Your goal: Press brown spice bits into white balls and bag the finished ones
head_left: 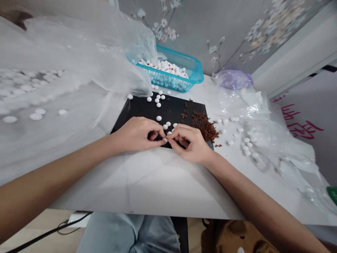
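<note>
Over the near edge of a black board [139,109], my left hand [142,134] pinches a small white ball [164,139] between thumb and forefinger. My right hand [190,143] meets it there, its thumb and forefinger closed on a tiny brown piece [167,137] touching the ball. Several loose white balls [158,118] lie on the board just beyond my fingertips. A heap of small reddish-brown pieces [206,127] covers the board's right end, beside my right hand.
Behind the board stands a blue basket [196,72] with many white balls. Large clear plastic bags [79,52] with white balls fill the left. More plastic bags [284,140] and loose balls lie at the right. The white table's [147,189] front edge is near my lap.
</note>
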Demonstrator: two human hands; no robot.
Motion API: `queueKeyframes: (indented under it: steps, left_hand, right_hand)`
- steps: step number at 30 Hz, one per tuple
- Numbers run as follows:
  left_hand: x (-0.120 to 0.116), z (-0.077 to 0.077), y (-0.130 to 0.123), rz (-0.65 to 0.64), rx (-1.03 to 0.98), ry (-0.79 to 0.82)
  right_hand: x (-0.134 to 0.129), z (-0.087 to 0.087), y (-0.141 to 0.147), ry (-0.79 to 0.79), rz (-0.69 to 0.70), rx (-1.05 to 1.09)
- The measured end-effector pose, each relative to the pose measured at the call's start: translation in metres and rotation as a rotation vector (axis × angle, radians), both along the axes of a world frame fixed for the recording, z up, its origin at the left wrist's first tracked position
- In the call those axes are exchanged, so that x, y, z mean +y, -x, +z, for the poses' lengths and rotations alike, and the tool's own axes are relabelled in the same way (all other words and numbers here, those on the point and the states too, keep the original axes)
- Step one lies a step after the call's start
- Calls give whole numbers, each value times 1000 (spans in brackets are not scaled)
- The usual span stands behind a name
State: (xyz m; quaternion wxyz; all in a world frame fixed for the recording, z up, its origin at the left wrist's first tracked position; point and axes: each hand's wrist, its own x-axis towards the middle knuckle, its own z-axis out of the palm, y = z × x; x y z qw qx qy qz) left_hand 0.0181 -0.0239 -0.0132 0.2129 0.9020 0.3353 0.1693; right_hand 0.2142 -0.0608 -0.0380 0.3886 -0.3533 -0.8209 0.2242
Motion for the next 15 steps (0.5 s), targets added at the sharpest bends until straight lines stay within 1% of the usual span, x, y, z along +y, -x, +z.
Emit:
queueKeyframes:
  steps: [2,5,8,15]
  left_hand:
    - [0,1,0,26,-1,48]
    - [1,1,1,71,-1,130]
    - [2,-1,2,96,-7,186]
    - [3,-4,0,119,-62,262]
  right_hand:
    - [0,-1,-1,1,24,0]
    - [0,-3,-2,-56,60,-34]
    - [0,-4,-3,-90,60,-90]
    - [0,-2,-3,-60,58,-65]
